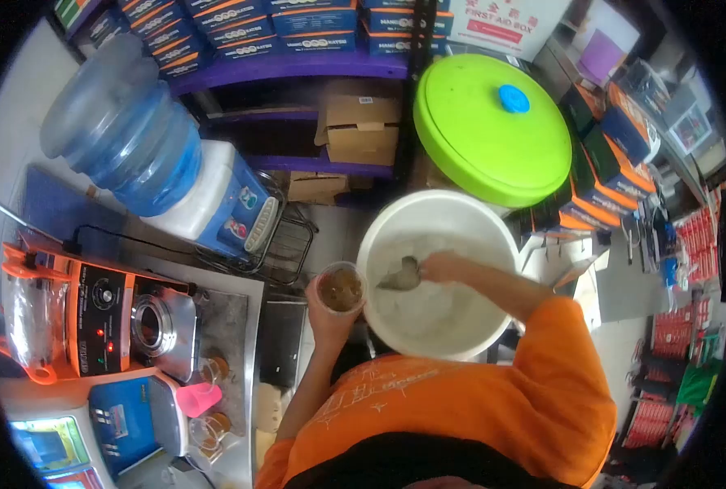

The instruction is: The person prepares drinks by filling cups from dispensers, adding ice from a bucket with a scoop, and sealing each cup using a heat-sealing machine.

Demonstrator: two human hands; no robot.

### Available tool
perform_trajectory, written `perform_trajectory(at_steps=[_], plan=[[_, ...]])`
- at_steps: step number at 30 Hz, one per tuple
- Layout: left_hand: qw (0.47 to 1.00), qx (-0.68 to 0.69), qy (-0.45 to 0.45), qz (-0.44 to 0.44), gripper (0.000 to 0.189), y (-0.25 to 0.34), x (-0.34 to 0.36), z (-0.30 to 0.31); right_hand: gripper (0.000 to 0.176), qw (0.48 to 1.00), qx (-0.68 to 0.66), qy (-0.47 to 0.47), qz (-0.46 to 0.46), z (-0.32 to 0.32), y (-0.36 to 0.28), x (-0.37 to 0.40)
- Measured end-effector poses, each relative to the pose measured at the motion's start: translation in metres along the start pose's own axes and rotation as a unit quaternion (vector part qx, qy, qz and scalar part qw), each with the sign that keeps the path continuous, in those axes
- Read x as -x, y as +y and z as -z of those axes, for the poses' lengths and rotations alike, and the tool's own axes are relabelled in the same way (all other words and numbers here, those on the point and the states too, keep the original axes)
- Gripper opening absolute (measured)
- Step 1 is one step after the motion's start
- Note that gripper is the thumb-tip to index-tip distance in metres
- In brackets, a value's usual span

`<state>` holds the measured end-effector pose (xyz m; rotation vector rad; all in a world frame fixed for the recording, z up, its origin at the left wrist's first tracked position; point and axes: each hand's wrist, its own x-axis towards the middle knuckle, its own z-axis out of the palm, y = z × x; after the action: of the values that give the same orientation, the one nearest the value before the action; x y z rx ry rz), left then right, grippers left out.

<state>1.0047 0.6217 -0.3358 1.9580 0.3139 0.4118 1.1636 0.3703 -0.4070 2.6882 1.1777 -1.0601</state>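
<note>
cup (342, 291): in the left hand (328, 321), fingers wrapped round its side, mouth up, just left of the tub's rim
scoop (401, 277): inside the white tub (493, 232), right hand (442, 267) closed on its handle
axis: scoop runs roughly sideways, tip left, towards the cup
between: rim separates scoop and cup; they are apart

And the right hand (443, 266) hides the gripped end of the scoop (401, 278), while up top the first aid box (500, 31) gets cut off!

Drinks shop with cup sealer (102, 318)
</note>
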Motion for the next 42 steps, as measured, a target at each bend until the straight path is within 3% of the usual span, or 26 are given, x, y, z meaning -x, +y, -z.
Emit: perform_trajectory(at_steps=[7,8,12,16,20,25,29,30,33,36,40,42], plan=[[1.000,-0.017,0.010,0.002,0.086,0.006,-0.003,0.004,0.034,0.991,-0.087,0.086,-0.055,0.006,-0.033,0.077],[1.000,-0.017,0.005,-0.001,0.086,0.008,-0.003,0.005,0.031,0.983,-0.109,0.146,-0.020,-0.007,-0.029,0.084],[1.000,-0.002,0.000,0.014,0.087,0.012,-0.001,0.005,0.031,0.977,-0.116,0.177,-0.021,-0.015,-0.037,0.112],[1.000,-0.018,-0.009,0.014,0.088,0.013,0.000,0.006,0.028,0.954,-0.131,0.270,-0.007,-0.011,-0.046,0.137],[0.997,-0.070,0.002,-0.042,0.086,-0.001,-0.001,0.008,0.027,0.945,-0.068,0.319,-0.004,0.024,-0.056,0.174],[0.992,-0.109,-0.017,-0.056,0.086,0.002,0.001,0.014,0.026,0.947,0.029,0.321,-0.004,0.103,-0.092,0.214],[0.995,-0.055,-0.025,-0.077,0.085,-0.001,0.007,0.013,0.025,0.951,0.120,0.284,0.003,0.143,-0.122,0.217],[0.997,-0.043,-0.034,-0.050,0.085,0.004,0.009,0.015,0.025,0.951,0.125,0.282,0.010,0.151,-0.129,0.217],[0.998,-0.015,-0.005,-0.068,0.085,0.009,0.014,0.015,0.025,0.946,0.201,0.252,0.017,0.168,-0.146,0.221],[0.998,-0.001,0.030,-0.058,0.086,0.020,0.020,0.024,0.023,0.922,0.250,0.294,0.024,0.180,-0.153,0.227],[0.995,0.027,0.077,-0.055,0.088,0.030,0.029,0.039,0.020,0.919,0.219,0.327,0.019,0.192,-0.159,0.232],[0.992,0.038,0.105,-0.049,0.088,0.036,0.037,0.048,0.020,0.915,0.219,0.333,0.062,0.192,-0.164,0.222]])
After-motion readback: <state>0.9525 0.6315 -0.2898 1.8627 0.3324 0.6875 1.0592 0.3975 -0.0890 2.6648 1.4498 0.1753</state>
